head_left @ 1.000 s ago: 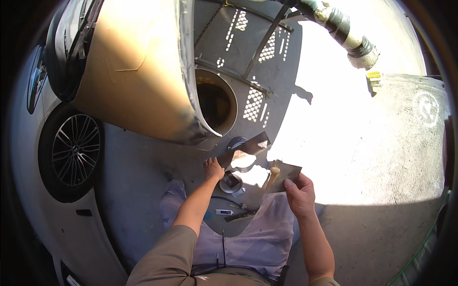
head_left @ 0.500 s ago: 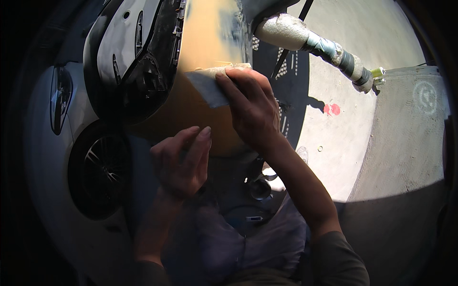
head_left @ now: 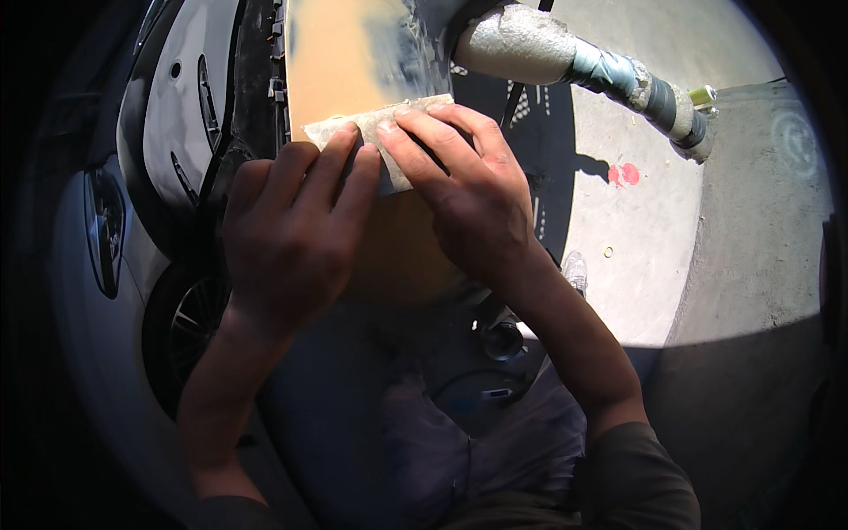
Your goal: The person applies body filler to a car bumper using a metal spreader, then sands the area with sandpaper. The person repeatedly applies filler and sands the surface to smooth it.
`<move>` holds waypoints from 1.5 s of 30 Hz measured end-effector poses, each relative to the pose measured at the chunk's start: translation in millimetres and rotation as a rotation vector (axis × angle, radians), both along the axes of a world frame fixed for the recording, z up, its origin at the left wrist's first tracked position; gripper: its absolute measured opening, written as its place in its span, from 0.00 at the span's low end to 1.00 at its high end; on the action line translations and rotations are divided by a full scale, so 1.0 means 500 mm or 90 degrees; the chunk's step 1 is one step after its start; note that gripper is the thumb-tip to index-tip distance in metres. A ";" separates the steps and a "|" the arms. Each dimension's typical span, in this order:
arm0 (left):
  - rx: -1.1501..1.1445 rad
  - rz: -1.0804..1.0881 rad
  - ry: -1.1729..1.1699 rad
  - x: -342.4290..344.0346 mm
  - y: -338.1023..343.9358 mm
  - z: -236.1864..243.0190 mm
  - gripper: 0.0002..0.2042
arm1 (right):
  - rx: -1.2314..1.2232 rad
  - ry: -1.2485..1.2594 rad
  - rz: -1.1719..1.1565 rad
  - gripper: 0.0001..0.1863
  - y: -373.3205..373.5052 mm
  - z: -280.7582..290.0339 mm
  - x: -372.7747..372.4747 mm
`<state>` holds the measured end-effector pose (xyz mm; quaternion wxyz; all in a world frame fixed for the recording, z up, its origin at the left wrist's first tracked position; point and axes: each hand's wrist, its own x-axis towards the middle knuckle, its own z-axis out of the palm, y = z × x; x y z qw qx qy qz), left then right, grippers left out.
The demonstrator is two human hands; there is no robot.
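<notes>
A tan-coated car panel (head_left: 344, 66) with dark grey smears (head_left: 402, 57) stretches away from me. Across its near part lies a thin, flat filler spreader (head_left: 371, 132), greyish with a pale, crusted upper face. My right hand (head_left: 481, 190) grips its right side, fingertips bent on the upper face. At the spreader's left side, my left hand (head_left: 296, 216) presses with its index finger and others bent. The thumbs and the spreader's underside are largely hidden. I cannot tell how firmly the left hand pinches it.
Left of the panel stands a silver car part with black trim (head_left: 199, 97), near a white car's wheel (head_left: 190, 322) and headlight (head_left: 106, 225). A foam-wrapped stand arm (head_left: 521, 44) juts out at the right. Below is a round dark object (head_left: 503, 340) on the shaded floor.
My left hand has risen from below and now touches the spreader. The spreader has turned to lie more squarely across the panel. My view has shifted slightly.
</notes>
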<state>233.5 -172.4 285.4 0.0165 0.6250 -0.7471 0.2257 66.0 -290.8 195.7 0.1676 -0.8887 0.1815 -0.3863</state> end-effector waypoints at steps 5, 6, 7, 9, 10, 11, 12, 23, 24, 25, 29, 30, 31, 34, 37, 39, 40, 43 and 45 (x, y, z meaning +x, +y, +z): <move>0.015 -0.019 -0.076 -0.041 0.037 -0.033 0.11 | 0.026 0.065 0.001 0.24 0.049 -0.010 -0.044; 0.030 -0.027 -0.064 -0.053 0.045 -0.033 0.12 | 0.013 0.046 0.000 0.25 0.058 -0.009 -0.055; 0.022 -0.044 -0.081 -0.062 0.051 -0.030 0.12 | 0.033 0.065 0.016 0.25 0.061 -0.004 -0.066; 0.029 -0.032 -0.037 -0.063 0.047 -0.014 0.13 | 0.038 0.032 0.028 0.25 0.051 0.012 -0.075; 0.009 -0.040 -0.044 -0.061 0.041 -0.001 0.13 | 0.030 0.007 0.035 0.26 0.034 0.020 -0.070; 0.011 -0.014 -0.029 -0.052 0.032 0.015 0.13 | 0.057 0.020 0.049 0.26 0.016 0.036 -0.068; 0.003 0.000 -0.031 -0.035 0.018 0.032 0.13 | 0.029 0.004 0.047 0.26 -0.008 0.045 -0.051; 0.113 0.059 -0.061 0.017 -0.034 0.033 0.17 | -0.033 0.072 0.014 0.27 -0.037 0.022 0.024; 0.121 0.054 -0.054 0.009 -0.025 0.027 0.16 | -0.004 0.095 0.025 0.27 -0.026 0.015 0.014; 0.101 0.022 -0.083 -0.002 -0.017 0.019 0.14 | 0.023 0.099 0.032 0.27 -0.012 0.014 -0.001; 0.056 -0.022 -0.076 -0.030 -0.004 0.019 0.13 | 0.007 0.085 0.071 0.28 -0.009 0.037 -0.036; 0.041 -0.025 -0.064 -0.026 -0.006 0.028 0.13 | -0.007 0.071 0.072 0.28 -0.019 0.048 -0.036; 0.007 -0.039 -0.062 -0.021 -0.010 0.039 0.13 | -0.042 0.009 0.061 0.28 -0.032 0.060 -0.033; 0.038 0.014 -0.060 0.030 -0.043 0.070 0.17 | -0.024 0.015 0.068 0.25 -0.072 0.073 0.024; 0.051 0.005 -0.083 0.070 -0.073 0.081 0.17 | -0.064 0.019 0.047 0.24 -0.081 0.075 0.067; 0.069 -0.002 -0.085 0.080 -0.080 0.086 0.17 | -0.062 0.029 0.038 0.24 -0.081 0.071 0.083; 0.078 -0.004 -0.080 0.079 -0.080 0.086 0.17 | -0.055 0.036 0.037 0.25 -0.080 0.070 0.085; 0.097 -0.002 -0.082 0.067 -0.075 0.085 0.17 | -0.103 0.052 0.025 0.23 -0.073 0.068 0.076; 0.099 -0.003 -0.083 0.057 -0.072 0.080 0.16 | -0.094 0.058 0.030 0.23 -0.068 0.065 0.068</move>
